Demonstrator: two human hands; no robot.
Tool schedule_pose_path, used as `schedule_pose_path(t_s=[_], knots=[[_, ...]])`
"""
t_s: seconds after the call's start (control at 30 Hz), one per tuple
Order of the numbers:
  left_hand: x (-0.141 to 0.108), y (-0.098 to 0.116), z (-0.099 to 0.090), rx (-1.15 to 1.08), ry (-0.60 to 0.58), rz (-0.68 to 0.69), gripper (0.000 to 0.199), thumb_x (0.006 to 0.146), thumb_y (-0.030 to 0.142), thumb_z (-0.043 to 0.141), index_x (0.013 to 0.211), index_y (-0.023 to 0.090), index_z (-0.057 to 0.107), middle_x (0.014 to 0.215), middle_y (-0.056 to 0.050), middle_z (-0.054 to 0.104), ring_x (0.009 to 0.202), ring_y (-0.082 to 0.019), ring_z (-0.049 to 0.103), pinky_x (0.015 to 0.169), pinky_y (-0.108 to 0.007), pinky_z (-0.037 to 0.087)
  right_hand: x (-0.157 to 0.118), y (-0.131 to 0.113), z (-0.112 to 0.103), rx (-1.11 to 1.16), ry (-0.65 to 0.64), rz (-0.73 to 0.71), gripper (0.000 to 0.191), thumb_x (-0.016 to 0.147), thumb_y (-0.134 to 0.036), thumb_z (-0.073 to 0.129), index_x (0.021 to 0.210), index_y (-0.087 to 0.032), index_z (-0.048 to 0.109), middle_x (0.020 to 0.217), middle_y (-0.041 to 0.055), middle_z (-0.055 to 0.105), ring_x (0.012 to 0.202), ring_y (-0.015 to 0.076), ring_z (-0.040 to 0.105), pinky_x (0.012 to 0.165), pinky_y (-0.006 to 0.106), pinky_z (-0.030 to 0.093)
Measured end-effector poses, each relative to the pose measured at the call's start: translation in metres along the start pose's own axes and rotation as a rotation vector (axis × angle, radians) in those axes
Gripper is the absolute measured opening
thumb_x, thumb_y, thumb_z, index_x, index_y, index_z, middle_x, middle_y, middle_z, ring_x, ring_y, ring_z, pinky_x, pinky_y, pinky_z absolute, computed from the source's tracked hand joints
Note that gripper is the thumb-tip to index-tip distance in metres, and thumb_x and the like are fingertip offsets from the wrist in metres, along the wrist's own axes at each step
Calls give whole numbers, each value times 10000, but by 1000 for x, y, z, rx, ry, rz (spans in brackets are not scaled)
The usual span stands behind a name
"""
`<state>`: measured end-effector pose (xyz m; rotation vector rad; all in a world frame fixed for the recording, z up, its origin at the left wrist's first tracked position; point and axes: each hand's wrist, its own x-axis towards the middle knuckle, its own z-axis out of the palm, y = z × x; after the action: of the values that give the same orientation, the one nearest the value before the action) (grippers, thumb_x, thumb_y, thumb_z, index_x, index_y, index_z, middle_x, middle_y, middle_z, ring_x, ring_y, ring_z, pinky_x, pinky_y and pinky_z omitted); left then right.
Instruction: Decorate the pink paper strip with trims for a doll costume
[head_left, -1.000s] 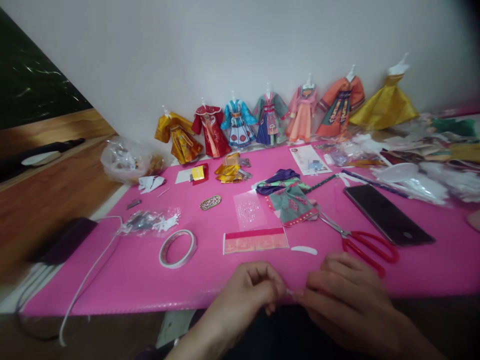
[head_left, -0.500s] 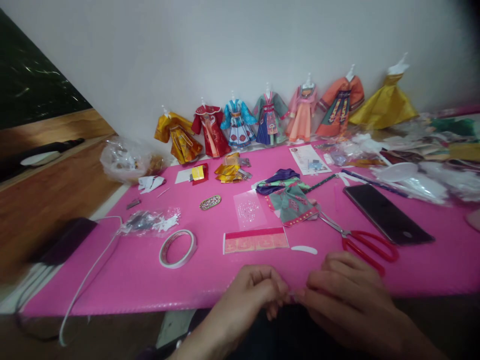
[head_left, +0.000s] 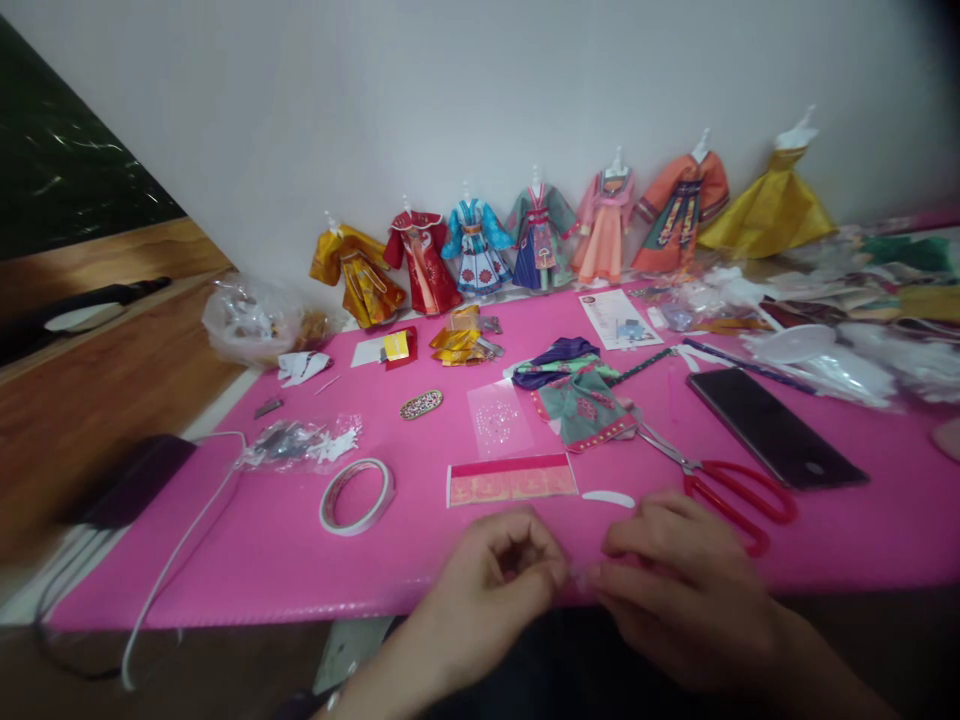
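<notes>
My left hand [head_left: 501, 572] is closed in a pinch at the front edge of the pink table. Close beside it, my right hand [head_left: 679, 575] is pinched too, fingertips facing the left ones. Something small and pale shows between the two hands, too blurred to name. Just beyond them lie a strip of pink and gold patterned fabric [head_left: 514, 482] and a white curved piece [head_left: 608, 498]. Red-handled scissors [head_left: 731, 485] rest by my right hand, their blades touching a folded grey-green cloth garment [head_left: 589, 405]. A roll of tape [head_left: 357, 497] sits left of my left hand.
Several miniature dresses on stands, among them a blue one [head_left: 478, 245], line the wall. A phone [head_left: 776, 428] lies at the right, below plastic bags [head_left: 821, 355]. At the left are a small plastic packet [head_left: 304, 443], a white cable [head_left: 180, 550] and a dark box [head_left: 135, 480].
Both hands have risen slightly and moved a little farther over the table, still pinched close together. The things on the table stay where they were.
</notes>
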<state>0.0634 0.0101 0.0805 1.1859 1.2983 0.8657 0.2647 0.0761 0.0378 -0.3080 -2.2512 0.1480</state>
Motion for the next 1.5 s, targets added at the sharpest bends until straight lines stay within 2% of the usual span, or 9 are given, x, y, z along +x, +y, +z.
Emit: schedule_pose_path(t_s=[0.17, 0.37, 0.8, 0.93, 1.1, 1.2, 1.27, 1.33, 1.5], knots=[[-12, 11, -12, 413, -148, 130, 130, 878, 106, 453, 833, 219, 499, 850, 28, 544, 745, -128, 465, 680, -259, 374, 7, -7, -4, 308, -36, 313, 133, 849, -102, 581, 910, -212, 624, 844, 14, 608, 780, 159, 581, 655, 291, 437], [-14, 17, -16, 673, -253, 160, 98, 939, 146, 433, 900, 233, 455, 953, 15, 535, 814, -140, 485, 741, -274, 393, 13, -14, -5, 470, -159, 429, 124, 874, -97, 599, 872, -221, 613, 850, -1, 608, 795, 142, 576, 659, 259, 442], [-8, 13, -17, 766, -283, 186, 91, 942, 152, 456, 894, 229, 458, 944, 11, 538, 799, -139, 509, 704, -256, 421, 9, -14, 7, 478, -213, 451, 167, 826, -48, 581, 829, -215, 572, 854, 3, 594, 799, 155, 569, 671, 273, 427], [-8, 8, -24, 702, -215, 156, 57, 946, 180, 486, 930, 235, 485, 990, 10, 562, 846, -146, 529, 739, -274, 426, 6, -14, 14, 497, -199, 504, 154, 827, -58, 543, 791, -207, 557, 797, 0, 573, 730, 146, 550, 614, 259, 401], [-15, -8, -42, 722, -85, 132, 90, 975, 250, 462, 1025, 240, 536, 1047, -24, 592, 937, -190, 560, 845, -346, 468, -1, -13, 21, 713, -139, 974, 203, 941, -330, 569, 774, -215, 584, 638, -40, 472, 550, 112, 421, 495, 229, 327], [-20, -24, -50, 839, -94, 178, 186, 972, 247, 461, 1124, 223, 565, 1176, -79, 601, 1063, -238, 574, 942, -423, 493, -4, -16, 27, 1072, -117, 1238, 302, 948, -515, 552, 1061, -244, 625, 589, -61, 437, 484, 91, 352, 437, 197, 264], [-21, -35, -54, 920, -89, 283, 262, 957, 228, 488, 1209, 197, 555, 1296, -125, 585, 1176, -282, 557, 1010, -478, 485, -4, -18, 33, 1302, -75, 1340, 440, 946, -576, 521, 1269, -278, 547, 583, -68, 455, 441, 76, 287, 401, 174, 227], [-18, -44, -56, 1014, -91, 386, 335, 944, 221, 522, 1274, 162, 535, 1391, -171, 550, 1275, -340, 514, 1048, -550, 466, -3, -20, 39, 1452, -32, 1404, 498, 950, -612, 476, 1332, -293, 503, 596, -66, 482, 411, 61, 215, 367, 158, 212], [-2, -56, -60, 1147, -127, 502, 393, 935, 219, 568, 1314, 123, 524, 1401, -192, 565, 1286, -386, 523, 1017, -628, 489, 7, -10, 46, 1467, 15, 1567, 507, 933, -606, 514, 1317, -276, 529, 635, -52, 523, 396, 40, 196, 348, 140, 220]])
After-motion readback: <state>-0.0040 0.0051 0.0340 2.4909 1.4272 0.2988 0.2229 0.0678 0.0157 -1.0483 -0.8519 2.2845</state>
